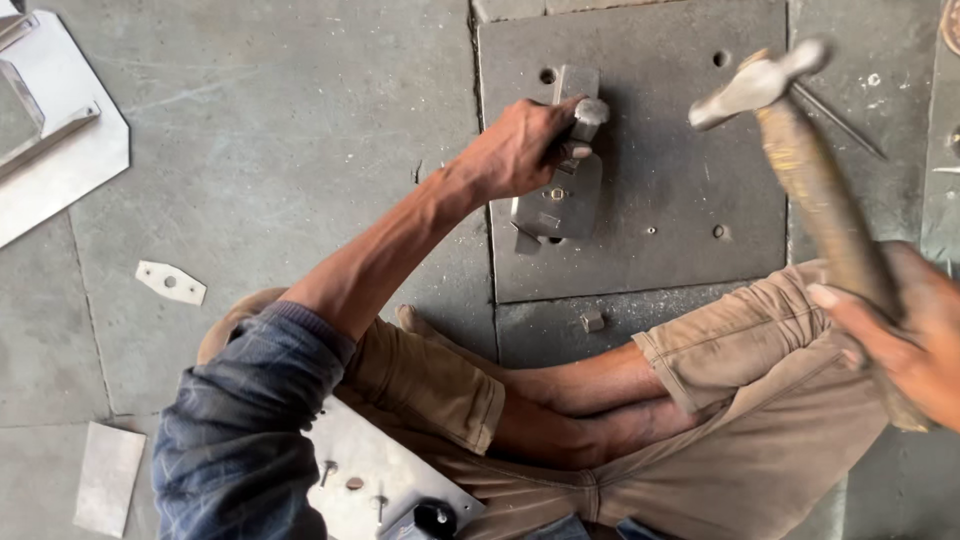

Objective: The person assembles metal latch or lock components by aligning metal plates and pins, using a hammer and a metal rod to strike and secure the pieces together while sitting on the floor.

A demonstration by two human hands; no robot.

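Left hand (520,150) grips a steel punch (583,125) — right hand (905,330) clasps a worn wooden-handled hammer (800,150).

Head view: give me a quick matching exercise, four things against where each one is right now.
Things:
1. hammer
2. punch
3. small white plate
4. loose nut

Places:
A. floor, far left
B. raised in right hand
C. floor, below the steel slab
D. gripped by left hand

Pairs: 1-B, 2-D, 3-A, 4-C
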